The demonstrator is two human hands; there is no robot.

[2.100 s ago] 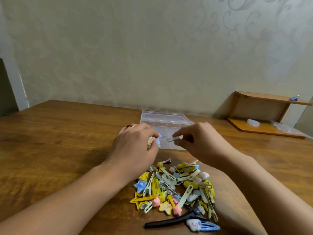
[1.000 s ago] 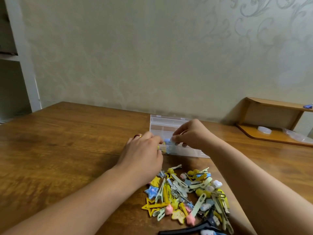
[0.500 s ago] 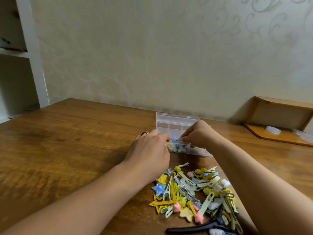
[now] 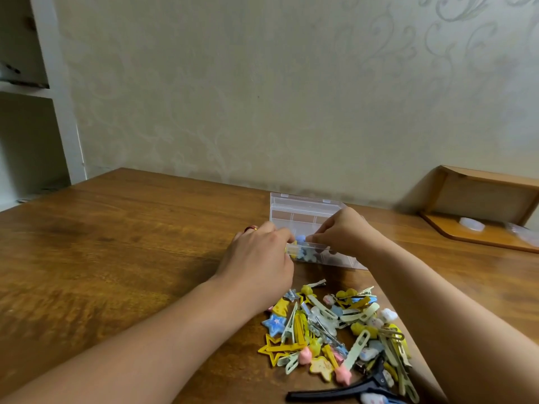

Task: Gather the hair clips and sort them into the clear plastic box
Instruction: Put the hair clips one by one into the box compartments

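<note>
Two bare hands meet over a clear plastic compartment box (image 4: 303,211) lying crosswise on a brown wooden table (image 4: 131,243); left hand (image 4: 259,260) and right hand (image 4: 342,231) pinch a small blue hair clip (image 4: 300,238) at its near edge, pile of colourful hair clips (image 4: 335,330) nearer

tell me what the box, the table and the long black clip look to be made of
Clear plastic box: transparent, glossy plastic; the table shows through its walls.
Table: wood or wood veneer, brown grain with a soft sheen.
Long black clip: probably matte plastic, dark and without glare.
</note>
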